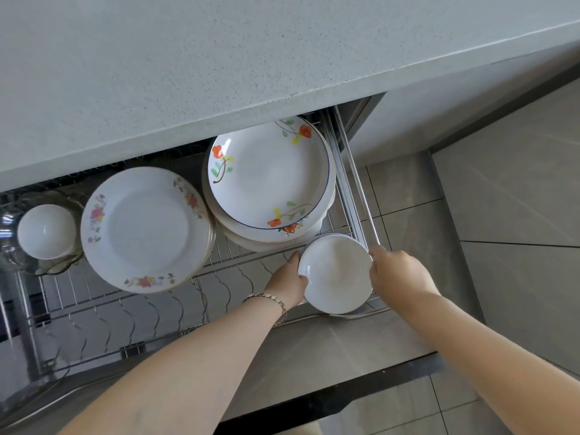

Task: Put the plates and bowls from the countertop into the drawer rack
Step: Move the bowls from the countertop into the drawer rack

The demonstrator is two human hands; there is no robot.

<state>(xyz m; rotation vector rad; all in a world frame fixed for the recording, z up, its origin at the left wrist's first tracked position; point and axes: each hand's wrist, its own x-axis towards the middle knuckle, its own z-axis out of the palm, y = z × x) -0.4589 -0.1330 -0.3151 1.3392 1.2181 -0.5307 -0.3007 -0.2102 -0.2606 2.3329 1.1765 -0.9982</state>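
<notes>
A stack of plain white bowls (335, 273) sits in the front right corner of the wire drawer rack (219, 277). My left hand (287, 282) grips its left rim and my right hand (398, 271) holds its right side. Behind it lies a stack of orange-flowered plates (266, 177). Left of those is a stack of pink-flowered plates (141, 230). At the far left a small white bowl (45, 231) rests inside a glass dish (12, 249).
The grey speckled countertop (219, 64) overhangs the back of the open drawer. The drawer's front panel (329, 350) runs below my arms. Tiled floor (518, 199) lies to the right. Wire dividers fill the front left of the rack.
</notes>
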